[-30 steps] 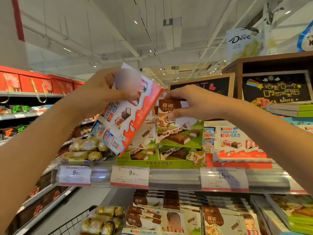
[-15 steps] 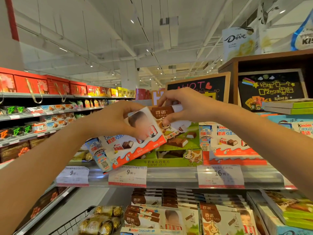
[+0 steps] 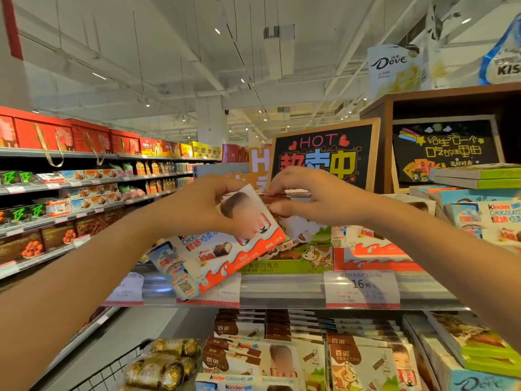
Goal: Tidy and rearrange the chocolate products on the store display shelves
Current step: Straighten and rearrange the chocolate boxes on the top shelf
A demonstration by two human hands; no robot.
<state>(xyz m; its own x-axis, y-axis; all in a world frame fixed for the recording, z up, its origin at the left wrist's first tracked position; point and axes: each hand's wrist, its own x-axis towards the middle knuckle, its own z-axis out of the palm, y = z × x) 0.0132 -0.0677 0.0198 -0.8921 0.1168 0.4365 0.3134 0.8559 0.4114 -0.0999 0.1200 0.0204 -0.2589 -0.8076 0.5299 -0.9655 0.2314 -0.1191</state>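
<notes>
Overhead, left hand [image 3: 197, 210] gripping tilted Kinder box [image 3: 214, 249], right hand [image 3: 313, 198] pinching brown-topped packet [image 3: 284, 196]

Bright, even light from small ceiling spots [image 3: 217, 31], soft shadows, glare on the shelf-edge strip [image 3: 282, 289], wide-angle bending at the edges, and blurred near forearms and lower corners.

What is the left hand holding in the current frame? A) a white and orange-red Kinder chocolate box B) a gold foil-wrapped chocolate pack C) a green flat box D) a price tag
A: the left hand grips the white and orange-red Kinder chocolate box, tilted in front of the shelf edge; the gold foil-wrapped packs lie untouched below.
</notes>
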